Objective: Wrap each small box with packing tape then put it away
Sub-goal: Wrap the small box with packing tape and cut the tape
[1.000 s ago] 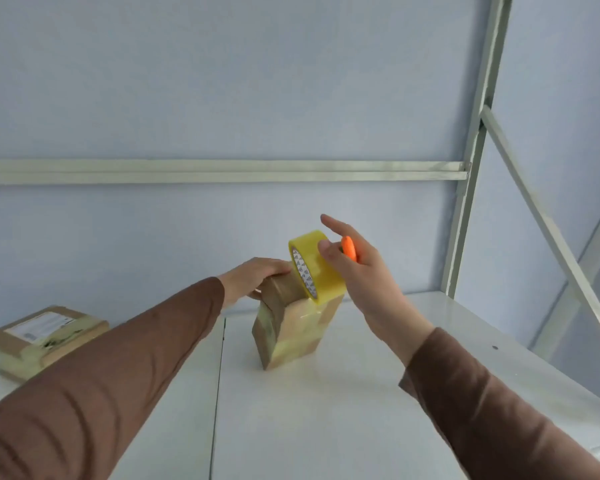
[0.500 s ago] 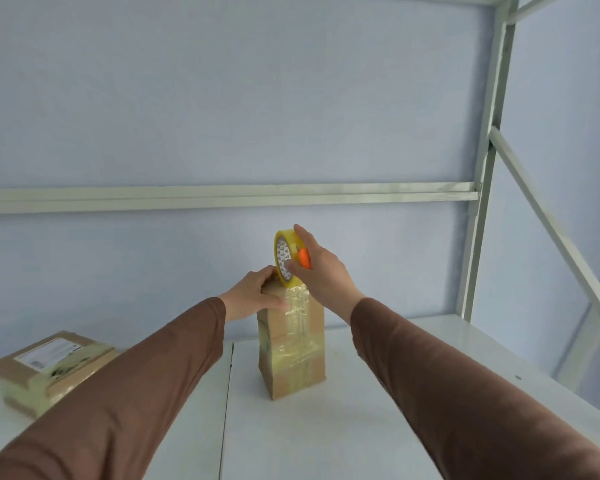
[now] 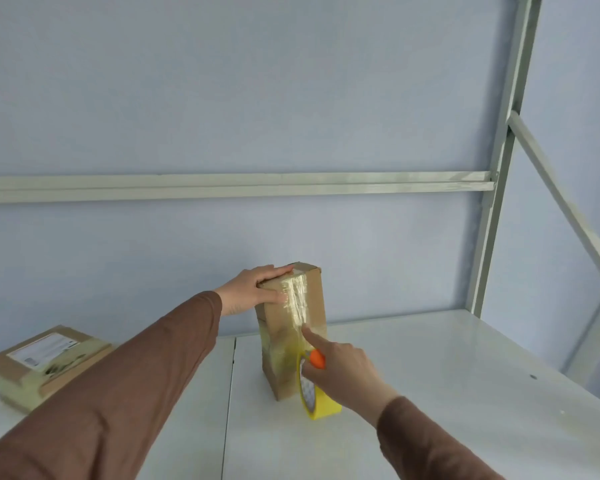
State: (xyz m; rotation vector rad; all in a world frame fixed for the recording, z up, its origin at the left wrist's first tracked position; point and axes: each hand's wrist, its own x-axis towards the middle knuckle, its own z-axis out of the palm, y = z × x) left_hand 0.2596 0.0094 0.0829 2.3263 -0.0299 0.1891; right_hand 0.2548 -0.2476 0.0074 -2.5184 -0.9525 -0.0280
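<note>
Brown cardboard box (image 3: 293,327) upright, tape-wrapped, under left hand (image 3: 253,289). Yellow tape roll (image 3: 317,398) on edge in right hand (image 3: 343,370), touching box base.

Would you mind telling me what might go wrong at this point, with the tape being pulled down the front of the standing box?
1. The box stands on its narrow end; only the left hand on its top steadies it, so pulling the tape roll may tip it.
2. The tape already looks wrinkled; the right hand presses it with one finger, so more creases may form.
3. The roll sits low against the shelf, which could hinder passing underneath.
</note>
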